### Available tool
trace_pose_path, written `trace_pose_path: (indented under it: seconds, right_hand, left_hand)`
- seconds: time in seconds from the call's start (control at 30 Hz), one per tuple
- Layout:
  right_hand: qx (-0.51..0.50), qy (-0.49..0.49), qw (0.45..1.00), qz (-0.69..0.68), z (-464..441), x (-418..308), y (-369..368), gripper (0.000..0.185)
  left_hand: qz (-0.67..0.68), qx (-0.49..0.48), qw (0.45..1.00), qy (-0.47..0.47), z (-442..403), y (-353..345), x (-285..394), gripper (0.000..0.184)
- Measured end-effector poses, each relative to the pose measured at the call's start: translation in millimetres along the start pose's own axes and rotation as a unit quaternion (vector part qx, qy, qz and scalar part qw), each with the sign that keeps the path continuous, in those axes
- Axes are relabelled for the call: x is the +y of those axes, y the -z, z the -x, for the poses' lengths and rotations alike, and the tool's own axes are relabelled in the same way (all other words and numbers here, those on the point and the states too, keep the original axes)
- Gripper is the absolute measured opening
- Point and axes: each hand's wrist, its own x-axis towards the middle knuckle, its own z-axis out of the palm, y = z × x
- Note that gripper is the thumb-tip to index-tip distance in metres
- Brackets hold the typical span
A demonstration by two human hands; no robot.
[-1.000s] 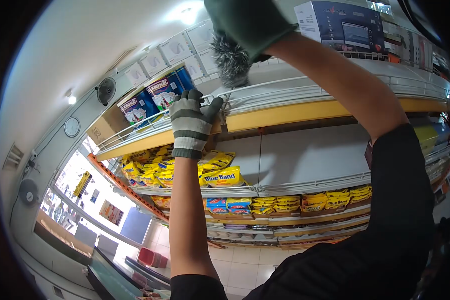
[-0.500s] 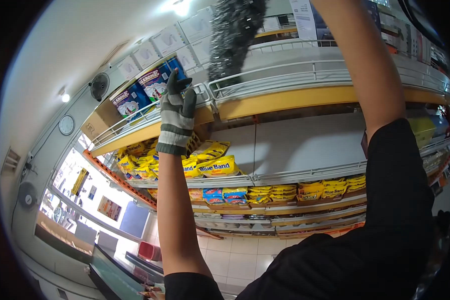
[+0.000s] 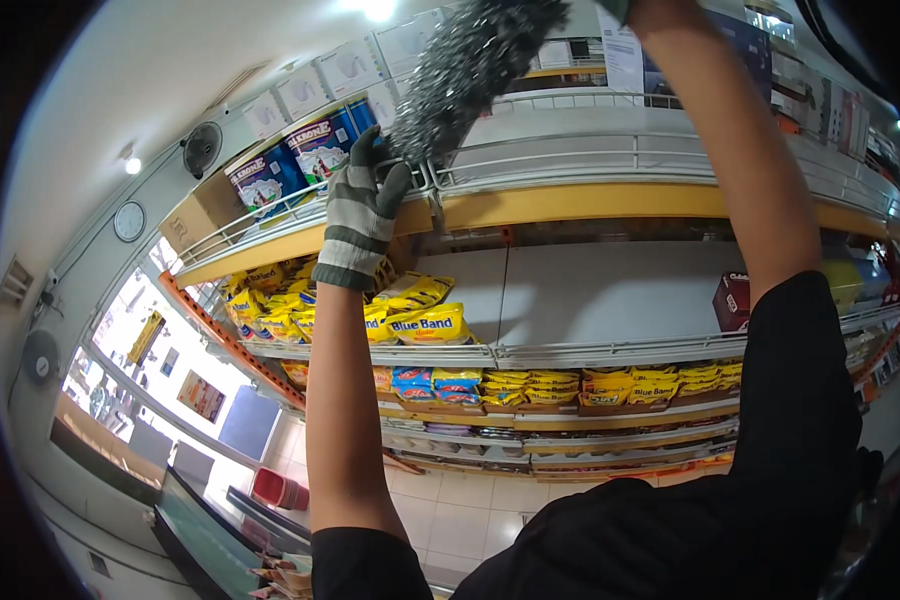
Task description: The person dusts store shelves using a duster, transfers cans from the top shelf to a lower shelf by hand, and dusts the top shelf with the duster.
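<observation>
Currently, at the shelf (image 3: 590, 208), the left hand (image 3: 362, 212) has fingers apart beside the duster (image 3: 478, 75); for the right hand's (image 3: 618, 9) fingers, I cannot tell.

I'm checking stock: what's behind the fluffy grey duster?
Beyond the duster, white boxes show at left and part of the top shelf at right. Whatever lies directly behind it is covered and can't be seen.

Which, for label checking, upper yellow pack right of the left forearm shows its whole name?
The rightmost pack, reading Blue Band; the forearm partly covers its neighbour; the pack above is unreadable.
</observation>
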Motion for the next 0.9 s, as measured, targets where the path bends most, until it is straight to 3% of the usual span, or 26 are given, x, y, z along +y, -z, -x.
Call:
trace_pose_path:
  seconds: [0.1, 0.23, 0.4, 0.43, 0.5, 0.6, 0.7, 0.77, 0.83, 0.87, 0.9]
  right_hand:
    - [0.015, -0.015, 0.999, -0.034, 0, 7, 2, 0.040]
    - [-0.068, 0.006, 0.996, -0.049, -3, -12, 0, 0.038]
    - [-0.075, -0.022, 0.996, 0.035, 6, 23, 4, 0.038]
    - [0.031, -0.064, 0.996, 0.047, 11, 48, 2, 0.023]
    - [0.136, -0.105, 0.983, 0.061, 14, 64, -1, 0.019]
    - [-0.134, -0.069, 0.988, 0.041, 1, 47, 22, 0.022]
    - [-0.056, -0.032, 0.991, 0.116, -26, 36, 22, 0.037]
    - [-0.117, -0.045, 0.984, 0.128, -25, 34, 26, 0.038]
    - [-0.026, -0.059, 0.993, 0.100, -25, 64, 37, 0.040]
    - [-0.137, -0.077, 0.978, 0.140, -26, 72, 61, 0.042]
    - [-0.082, -0.134, 0.976, 0.150, -31, 90, 82, 0.046]
  left_hand:
    - [0.031, -0.010, 0.999, -0.006, 0, 1, 3, 0.063]
    - [0.013, 0.041, 0.999, -0.017, -5, 0, -29, 0.064]
    - [0.060, 0.072, 0.993, 0.066, -15, 10, -41, 0.064]
    - [0.073, 0.077, 0.991, 0.082, -14, 9, -41, 0.063]
    - [-0.001, 0.077, 0.993, 0.084, -3, 15, -24, 0.055]
    - [-0.185, 0.008, 0.981, -0.064, 9, 23, -10, 0.035]
    - [-0.202, 0.009, 0.974, -0.103, 13, 26, -12, 0.033]
    - [-0.196, 0.014, 0.975, -0.103, 10, 26, -16, 0.035]
    - [-0.219, 0.007, 0.971, -0.093, 11, 23, -19, 0.036]
    - [-0.211, 0.010, 0.973, -0.095, 10, 22, -18, 0.036]
    - [-0.204, 0.009, 0.974, -0.096, 10, 21, -19, 0.036]
